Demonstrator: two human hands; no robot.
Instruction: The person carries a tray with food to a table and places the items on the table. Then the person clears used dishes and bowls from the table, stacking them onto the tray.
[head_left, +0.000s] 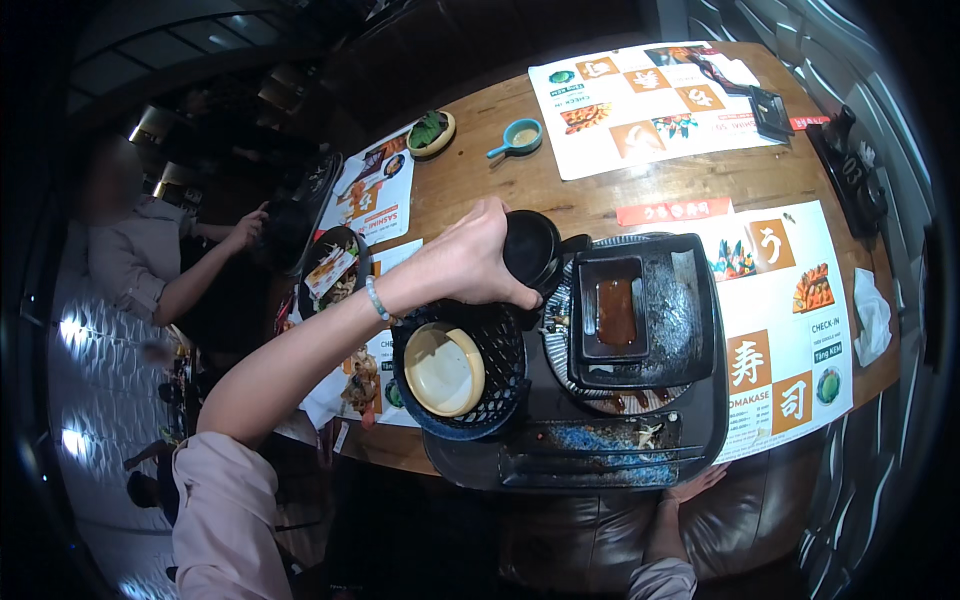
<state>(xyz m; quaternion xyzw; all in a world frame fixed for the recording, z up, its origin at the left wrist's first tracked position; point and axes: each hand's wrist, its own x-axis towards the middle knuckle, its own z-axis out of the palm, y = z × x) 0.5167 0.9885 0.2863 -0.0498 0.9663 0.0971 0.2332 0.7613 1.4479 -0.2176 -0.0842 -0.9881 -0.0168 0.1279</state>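
My left hand (480, 255), with a beaded bracelet at its wrist, grips a small black bowl (531, 246) above the far side of a dark serving tray (459, 452). My right hand (697, 484) is at the tray's near right corner, partly hidden beneath its rim. A cream round bowl (444, 369) sits in a black lattice basket (504, 390) on the tray's left. Beside it, a black square dish (679, 319) holding a rectangular sauce dish (613, 311) with brown sauce rests on a ribbed plate (556, 358). A soiled blue-black oblong plate (592, 454) carries chopsticks (600, 459) in front.
Printed paper placemats (795, 315) cover parts of the wooden table (465, 187). A blue handled sauce cup (523, 136), a bowl of green leaves (430, 133) and a dish of food scraps (330, 270) stand beyond. At the left, another person (142, 255) holds dark dishware.
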